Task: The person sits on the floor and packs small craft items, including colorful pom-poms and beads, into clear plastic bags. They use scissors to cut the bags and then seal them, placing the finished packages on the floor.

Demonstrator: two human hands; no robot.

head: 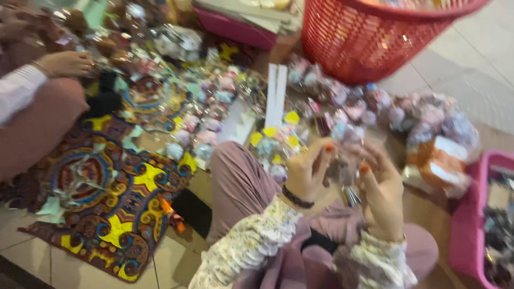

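Both hands, left hand (309, 172) and right hand (379, 188), pinch one small clear-wrapped greyish trinket packet (339, 170) between them above my lap, near the red plastic basket (375, 37); I'd judge steady, light fingertip pressure best.

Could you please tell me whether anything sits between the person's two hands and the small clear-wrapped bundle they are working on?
Nothing visible does. The left hand and right hand both already touch the small clear-wrapped greyish bundle, held up between them above the lap. The blur hides how firm each grip is.
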